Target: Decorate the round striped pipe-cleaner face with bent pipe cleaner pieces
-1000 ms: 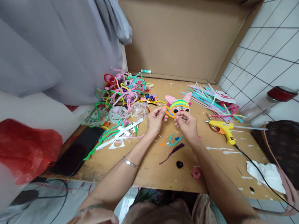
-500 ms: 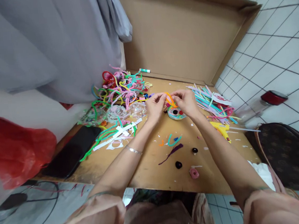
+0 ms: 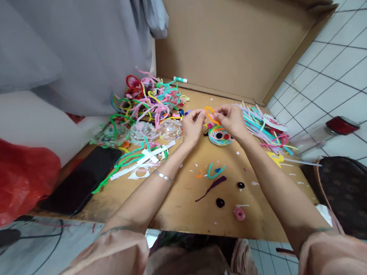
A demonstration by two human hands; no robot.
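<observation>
Evidently, an orange loop (image 3: pixel 211 118) pinched from both sides

Nearest on the counter (image 3: pixel 183 209) lie a pink ring (image 3: pixel 240 218) and two beads (image 3: pixel 220 202), then a purple strip (image 3: pixel 214 186) and a curved teal strip (image 3: pixel 216 177); spread apart like this, each looks easy to pick out. Beyond, the round face (image 3: pixel 221 141) rests partly hidden by the right hand (image 3: pixel 232 119). Just past it, the loop is held up, the left hand (image 3: pixel 193 127) and right each pinching it between thumb and finger, likely to control its curve. Farther back, a tangled heap (image 3: pixel 155 108) sits left and a straighter bundle (image 3: pixel 255 121) right, probably giving the hands room between; cardboard (image 3: pixel 227 45) stands behind.
</observation>
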